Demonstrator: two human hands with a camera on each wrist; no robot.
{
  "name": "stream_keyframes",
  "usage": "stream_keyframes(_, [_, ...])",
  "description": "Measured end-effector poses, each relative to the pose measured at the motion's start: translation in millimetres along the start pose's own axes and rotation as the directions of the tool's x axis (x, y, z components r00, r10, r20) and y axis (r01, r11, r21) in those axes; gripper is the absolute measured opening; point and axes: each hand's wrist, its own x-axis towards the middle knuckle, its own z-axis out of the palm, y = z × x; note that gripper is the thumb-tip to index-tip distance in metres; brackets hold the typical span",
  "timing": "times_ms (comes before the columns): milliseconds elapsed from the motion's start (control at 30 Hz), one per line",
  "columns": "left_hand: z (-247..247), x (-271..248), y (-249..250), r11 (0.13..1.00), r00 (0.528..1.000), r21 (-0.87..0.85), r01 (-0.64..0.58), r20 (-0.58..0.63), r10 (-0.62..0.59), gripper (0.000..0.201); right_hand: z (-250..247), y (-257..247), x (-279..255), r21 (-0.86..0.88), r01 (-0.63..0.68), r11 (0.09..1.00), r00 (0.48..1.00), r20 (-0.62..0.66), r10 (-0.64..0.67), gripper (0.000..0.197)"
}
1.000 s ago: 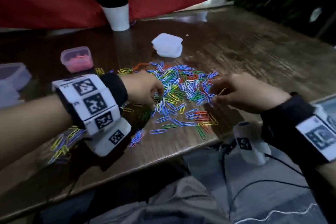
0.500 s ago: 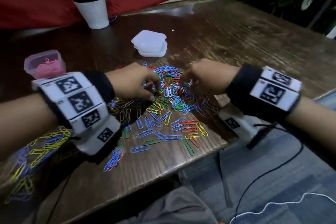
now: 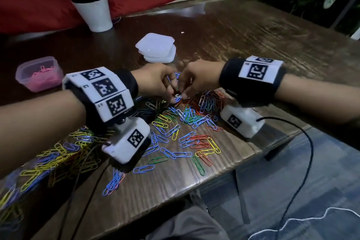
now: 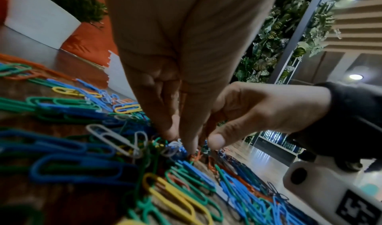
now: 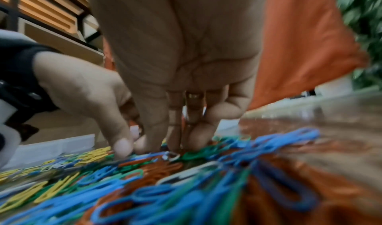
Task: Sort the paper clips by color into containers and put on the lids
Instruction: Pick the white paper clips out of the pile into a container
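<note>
A loose pile of blue, green, orange, yellow and white paper clips (image 3: 191,116) lies on the wooden table (image 3: 263,48) in front of me. My left hand (image 3: 173,99) and right hand (image 3: 183,96) meet fingertip to fingertip at the pile's far edge. Both pinch a small tangle of clips (image 3: 177,94) with a green one sticking up. The left wrist view shows my left hand (image 4: 181,141) pinching down on a white and blue tangle (image 4: 172,147). The right wrist view, blurred, shows my right hand (image 5: 161,146) on the pile beside a white clip (image 5: 172,156). A clear container (image 3: 21,76) holds pink clips.
A stack of translucent lids (image 3: 155,47) sits just beyond the hands. A potted plant in a white pot (image 3: 95,13) stands at the back left. A heap of mostly yellow clips (image 3: 48,161) lies under my left forearm. A black cable (image 3: 309,142) hangs off the table's near edge.
The hands were apart on either side of the pile; they have closed in until the fingertips meet at its far edge. My view has shifted closer and to the left.
</note>
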Motion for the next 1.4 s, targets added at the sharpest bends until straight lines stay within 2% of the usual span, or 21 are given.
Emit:
stream_keyframes(67, [-2,-1,-2,0.999,0.999,0.046,0.017,-0.029,-0.016,0.022,3,-2,10,0.015,-0.006,1.000,1.000,0.016,0.005,0.025])
stream_keyframes(133, [0,-3,-2,0.994,1.000,0.109,0.025,-0.006,-0.024,0.014,5,-4,16,0.017,-0.036,0.999,0.998,0.045,0.036,0.024])
stream_keyframes(233, [4,-4,1,0.985,0.999,0.170,0.014,0.026,-0.019,0.013,3,1,17,0.114,-0.084,0.990,0.989,0.128,0.070,0.012])
stream_keyframes(333, [5,-4,0,0.981,0.999,0.195,0.007,0.044,-0.015,0.019,6,14,10,0.246,-0.126,0.961,0.982,0.168,0.086,0.024])
stream_keyframes(433, [3,-5,-3,0.990,0.998,0.142,0.007,0.054,-0.015,0.020,3,22,2,0.393,-0.135,0.910,0.987,0.129,0.091,0.023])
stream_keyframes(567, [-1,-7,-9,1.000,0.999,0.001,0.013,0.032,-0.013,0.018,-12,34,-9,0.595,-0.113,0.796,0.994,0.073,0.086,0.022])
stream_keyframes(633, [-3,-7,-8,0.991,0.999,-0.129,0.038,0.024,-0.035,0.018,-14,40,-13,0.621,-0.123,0.774,0.992,0.076,0.096,0.023])
stream_keyframes(667, [-4,-7,-7,0.991,0.999,-0.127,0.041,0.016,-0.039,0.019,-13,42,-15,0.608,-0.127,0.784,0.992,0.079,0.100,0.023])
stream_keyframes(733, [-4,-5,-5,0.991,0.999,0.136,-0.008,-0.037,0.014,0.021,-10,43,-16,0.578,-0.131,0.806,0.991,0.075,0.107,0.020])
stream_keyframes(800, [-2,-6,-1,0.915,0.992,0.397,-0.077,-0.060,0.110,0.025,-9,41,-16,0.564,-0.128,0.816,0.992,0.058,0.115,0.017])
stream_keyframes(933, [4,-5,5,0.858,0.981,0.483,-0.173,0.005,0.195,0.014,-9,41,-17,0.575,-0.145,0.805,0.989,0.067,0.131,0.015])
stream_keyframes(1033, [5,-2,8,0.870,0.981,0.455,-0.190,0.050,0.189,0.007,-7,40,-18,0.576,-0.163,0.801,0.986,0.070,0.150,0.015])
stream_keyframes(1133, [2,-2,8,0.910,0.986,0.380,-0.169,0.065,0.156,0.008,-5,40,-18,0.606,-0.137,0.784,0.986,0.006,0.167,0.015])
stream_keyframes(1200, [-2,-4,6,0.960,0.989,0.238,-0.146,0.035,0.142,0.006,-5,39,-18,0.663,-0.086,0.744,0.981,-0.074,0.179,0.015])
stream_keyframes(1300, [-6,-8,-1,0.997,0.996,0.012,-0.082,-0.026,0.083,0.009,-7,40,-18,0.776,-0.014,0.630,0.961,-0.164,0.223,0.021])
stream_keyframes(1400, [-6,-10,-4,0.997,0.997,-0.046,-0.057,-0.049,0.055,0.017,-9,39,-22,0.798,-0.021,0.602,0.973,-0.122,0.197,0.022])
